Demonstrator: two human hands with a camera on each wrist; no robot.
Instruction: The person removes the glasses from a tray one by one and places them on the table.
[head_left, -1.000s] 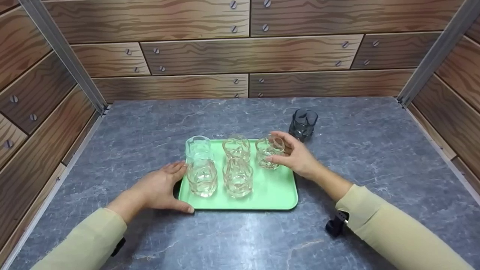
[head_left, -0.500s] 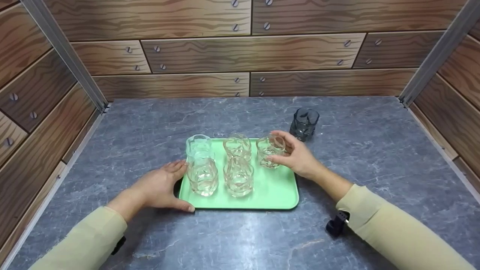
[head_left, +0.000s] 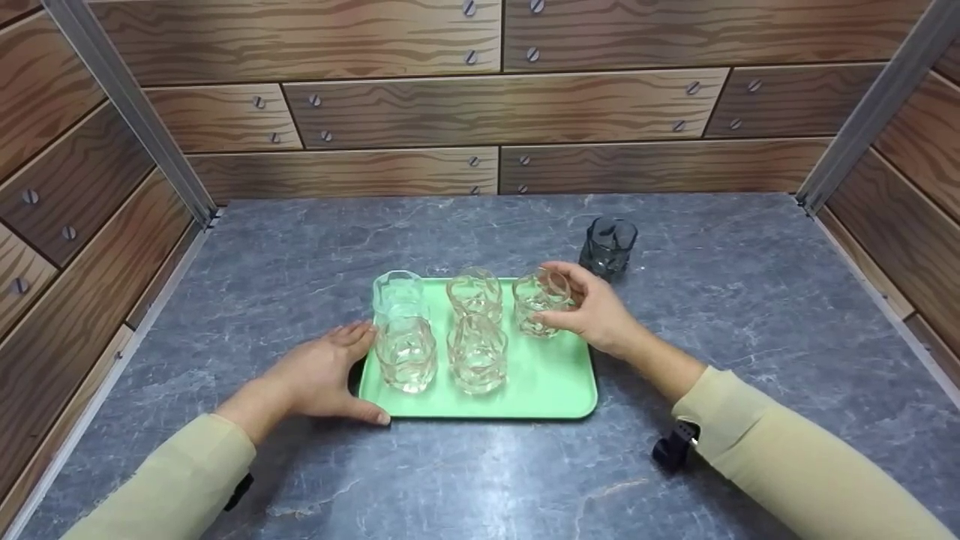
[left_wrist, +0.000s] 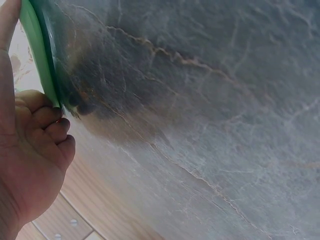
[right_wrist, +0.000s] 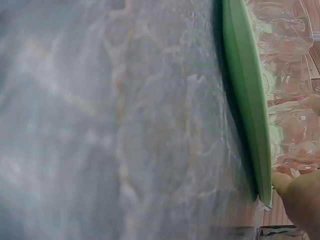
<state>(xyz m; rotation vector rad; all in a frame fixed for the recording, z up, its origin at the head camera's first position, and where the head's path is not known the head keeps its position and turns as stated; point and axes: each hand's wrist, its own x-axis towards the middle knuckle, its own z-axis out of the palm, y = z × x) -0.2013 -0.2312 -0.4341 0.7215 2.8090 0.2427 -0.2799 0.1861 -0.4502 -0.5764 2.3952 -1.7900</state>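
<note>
A light green tray lies on the table, its edge also showing in the left wrist view. My left hand holds its left side, thumb at the front corner; in the left wrist view the fingers curl against the rim. At the tray's back right, my right hand grips a faintly pink drinking glass between thumb and fingers. Left of it stands a similar pinkish glass. A pale aqua glass occupies the back left corner. Two clear glasses, one left and one middle, stand in front.
A dark grey glass stands on the table behind the right hand, off the tray. The marbled grey table is bounded by wood-patterned walls at the back and both sides.
</note>
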